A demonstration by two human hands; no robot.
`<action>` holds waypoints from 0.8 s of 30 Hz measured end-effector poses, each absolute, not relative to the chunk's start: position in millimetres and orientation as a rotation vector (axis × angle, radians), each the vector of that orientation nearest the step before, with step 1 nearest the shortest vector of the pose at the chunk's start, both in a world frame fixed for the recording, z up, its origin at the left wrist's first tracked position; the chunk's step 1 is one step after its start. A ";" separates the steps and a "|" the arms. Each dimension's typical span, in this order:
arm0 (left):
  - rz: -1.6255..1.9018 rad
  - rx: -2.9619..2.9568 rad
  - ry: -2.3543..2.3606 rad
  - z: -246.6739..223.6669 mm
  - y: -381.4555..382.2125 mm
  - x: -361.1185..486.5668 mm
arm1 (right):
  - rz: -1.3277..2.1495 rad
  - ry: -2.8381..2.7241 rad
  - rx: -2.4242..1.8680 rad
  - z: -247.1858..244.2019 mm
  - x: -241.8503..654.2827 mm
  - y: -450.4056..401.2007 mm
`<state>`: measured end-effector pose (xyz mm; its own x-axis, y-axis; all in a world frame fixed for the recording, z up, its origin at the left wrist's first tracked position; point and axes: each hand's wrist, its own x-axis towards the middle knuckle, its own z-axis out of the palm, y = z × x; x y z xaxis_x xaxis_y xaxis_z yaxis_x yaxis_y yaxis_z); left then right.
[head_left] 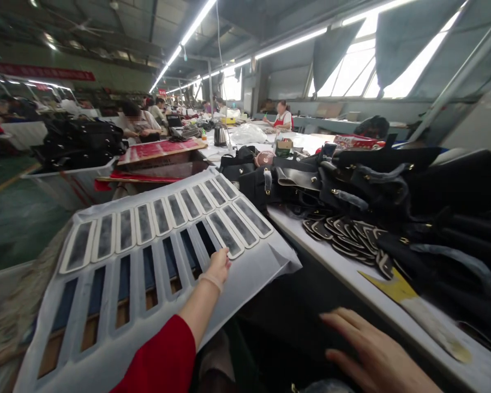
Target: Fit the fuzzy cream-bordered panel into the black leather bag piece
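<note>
My left hand (219, 267) reaches out over a white sheet (265, 267) with rows of oblong cut-outs. Its fingers are closed at the near end of a dark oblong piece with a pale border (226, 236). Similar pale-edged pieces (159, 215) lie side by side along the far row. Several cut-outs in the near row show wood and blue beneath. My right hand (364, 349) is held low at the right, fingers apart and holding nothing, above black material (286, 322). Part of a plastic-wrapped item (325, 386) shows below it at the frame's bottom edge.
On the white table (335, 267) at the right are black bags (393, 185) with plastic-wrapped handles, a pile of dark pale-edged pieces (347, 234) and a yellow-and-white blade-shaped tool (417, 314). A bin of black goods (76, 174) stands left. Other people sit farther back.
</note>
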<state>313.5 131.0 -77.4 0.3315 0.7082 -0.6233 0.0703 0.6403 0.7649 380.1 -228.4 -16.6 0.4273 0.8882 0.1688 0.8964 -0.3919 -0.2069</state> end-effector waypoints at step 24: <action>0.531 0.809 0.797 -65.7 205.3 289.6 | -0.066 -2.347 -2.362 -98.8 438.8 -5.6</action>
